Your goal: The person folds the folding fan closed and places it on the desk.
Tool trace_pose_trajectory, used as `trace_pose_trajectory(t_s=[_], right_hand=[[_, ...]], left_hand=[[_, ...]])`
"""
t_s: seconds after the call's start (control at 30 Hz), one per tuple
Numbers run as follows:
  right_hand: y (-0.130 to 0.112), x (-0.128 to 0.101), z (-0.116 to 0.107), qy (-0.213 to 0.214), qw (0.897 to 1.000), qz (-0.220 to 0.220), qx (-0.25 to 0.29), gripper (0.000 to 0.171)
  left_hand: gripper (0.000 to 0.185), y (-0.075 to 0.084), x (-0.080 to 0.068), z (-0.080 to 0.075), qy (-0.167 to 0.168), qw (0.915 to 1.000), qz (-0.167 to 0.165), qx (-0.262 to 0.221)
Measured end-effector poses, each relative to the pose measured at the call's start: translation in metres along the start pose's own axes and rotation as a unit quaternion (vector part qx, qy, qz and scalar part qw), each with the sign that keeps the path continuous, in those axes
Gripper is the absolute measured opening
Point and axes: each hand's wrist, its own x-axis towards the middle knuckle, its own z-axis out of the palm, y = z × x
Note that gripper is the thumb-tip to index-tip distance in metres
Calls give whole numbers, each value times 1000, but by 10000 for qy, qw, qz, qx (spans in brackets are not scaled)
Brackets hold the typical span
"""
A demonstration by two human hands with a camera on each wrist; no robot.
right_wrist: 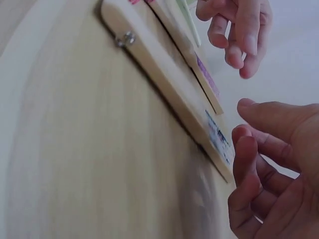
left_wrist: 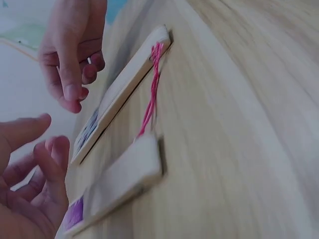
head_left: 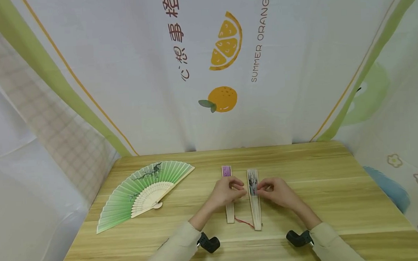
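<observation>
Two folded hand fans lie side by side on the wooden table. The one on the left carries a purple patch [head_left: 230,213]; its neighbour, a folded fan with a dark floral print [head_left: 256,214], lies to the right. A red cord [left_wrist: 152,92] runs from one fan's end towards the other's. Above the purple fan hovers my left hand [head_left: 227,191], fingers loosely bent and nothing held. My right hand [head_left: 275,190] is beside the dark-print fan, overlapping its edge in the head view; the right wrist view shows its thumb and fingers apart and holding nothing.
A spread green fan [head_left: 127,192] with pale ribs lies on the left of the wooden table [head_left: 301,165]. Behind the table hangs a white cloth [head_left: 152,121] printed with oranges and lettering. More printed cloth hangs at both sides. Black wrist mounts [head_left: 209,243] stick out from the sleeves.
</observation>
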Motion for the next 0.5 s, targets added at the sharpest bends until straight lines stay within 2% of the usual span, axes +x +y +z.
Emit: trace_pose_trajectory(t_s=[0.17, 0.33, 0.5], right_hand=[[-8, 7, 5, -175, 9995, -160, 202, 10], [-15, 12, 11, -240, 9988, -208, 382, 12], [-18, 17, 18, -298, 9984, -201, 442, 17]], left_hand=[[25, -3, -9, -27, -136, 9998, 109, 64], [23, -6, -23, -58, 75, 9999, 110, 75], [25, -13, -43, -80, 134, 9998, 79, 111]])
